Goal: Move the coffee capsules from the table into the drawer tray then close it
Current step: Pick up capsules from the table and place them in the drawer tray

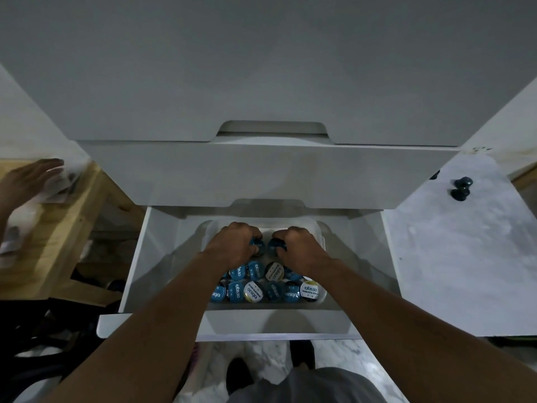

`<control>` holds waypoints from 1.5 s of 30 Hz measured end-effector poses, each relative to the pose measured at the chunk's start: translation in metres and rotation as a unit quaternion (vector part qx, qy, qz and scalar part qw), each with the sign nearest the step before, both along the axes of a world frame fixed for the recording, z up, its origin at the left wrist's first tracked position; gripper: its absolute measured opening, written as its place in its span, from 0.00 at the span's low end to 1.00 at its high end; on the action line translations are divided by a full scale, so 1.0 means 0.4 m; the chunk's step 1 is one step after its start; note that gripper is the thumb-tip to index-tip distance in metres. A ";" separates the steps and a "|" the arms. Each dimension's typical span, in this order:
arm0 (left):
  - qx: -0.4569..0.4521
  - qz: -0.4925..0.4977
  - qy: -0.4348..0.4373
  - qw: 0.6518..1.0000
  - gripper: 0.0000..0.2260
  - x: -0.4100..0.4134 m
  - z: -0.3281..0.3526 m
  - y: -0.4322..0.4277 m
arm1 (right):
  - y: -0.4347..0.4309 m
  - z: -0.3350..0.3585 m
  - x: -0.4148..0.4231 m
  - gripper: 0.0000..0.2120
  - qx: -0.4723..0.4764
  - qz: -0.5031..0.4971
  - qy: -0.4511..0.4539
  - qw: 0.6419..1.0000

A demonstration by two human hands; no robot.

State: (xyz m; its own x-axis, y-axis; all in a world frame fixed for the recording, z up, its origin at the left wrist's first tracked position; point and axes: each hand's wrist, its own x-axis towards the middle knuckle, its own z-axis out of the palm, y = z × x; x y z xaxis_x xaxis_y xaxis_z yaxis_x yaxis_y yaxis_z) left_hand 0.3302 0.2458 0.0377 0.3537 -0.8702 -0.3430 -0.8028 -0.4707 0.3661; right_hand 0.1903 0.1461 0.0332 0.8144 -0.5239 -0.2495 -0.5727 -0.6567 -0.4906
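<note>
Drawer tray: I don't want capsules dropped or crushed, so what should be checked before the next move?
1. Grip of the left hand on its blue capsule: ok, fingers curled round it.
2. Grip of the right hand on the second blue capsule: ok.
3. Both held over the tray: ok.
4. Free spot under the hands: cannot tell, hands cover it.
5. Hands clear of the drawer for closing: not ok, both inside.
6. Table emptied: cannot tell; two dark round things sit on the marble top.
</note>
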 end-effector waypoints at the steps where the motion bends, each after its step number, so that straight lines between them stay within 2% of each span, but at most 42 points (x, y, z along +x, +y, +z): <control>1: 0.000 -0.002 0.001 1.000 0.15 -0.001 0.001 0.003 | 0.002 0.001 0.000 0.11 0.002 0.004 -0.001 1.000; 15: 0.004 0.011 0.000 1.000 0.13 -0.018 0.012 0.010 | 0.006 0.006 -0.006 0.12 0.017 0.032 0.022 0.999; 22: 0.012 0.038 -0.010 0.999 0.18 -0.041 0.024 0.005 | -0.011 0.008 -0.008 0.14 0.015 0.048 0.021 0.999; 29: 0.000 0.102 -0.082 0.991 0.18 -0.084 0.089 0.016 | -0.044 0.020 -0.014 0.16 -0.032 0.070 0.005 0.997; 33: 0.004 0.128 -0.160 0.979 0.17 -0.136 0.141 0.034 | -0.043 0.046 -0.038 0.17 -0.074 0.064 -0.007 0.995; 38: -0.001 0.115 -0.218 0.969 0.14 -0.211 0.180 0.058 | -0.016 0.099 -0.115 0.16 -0.122 0.052 -0.009 0.991; 41: -0.011 0.065 -0.249 0.966 0.12 -0.255 0.201 0.063 | 0.010 0.142 -0.180 0.16 -0.154 0.018 -0.031 0.987; 45: -0.085 0.065 -0.248 0.963 0.12 -0.355 0.251 0.054 | 0.036 0.204 -0.283 0.17 -0.186 -0.039 -0.053 0.980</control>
State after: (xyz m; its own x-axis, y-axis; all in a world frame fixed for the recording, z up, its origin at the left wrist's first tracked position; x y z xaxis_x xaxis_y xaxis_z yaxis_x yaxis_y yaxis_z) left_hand 0.1883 0.2672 0.1382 0.5468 -0.8363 0.0392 -0.8372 -0.5459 0.0332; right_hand 0.0772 0.1604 0.1147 0.7792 -0.6243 0.0544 -0.5872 -0.7577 -0.2846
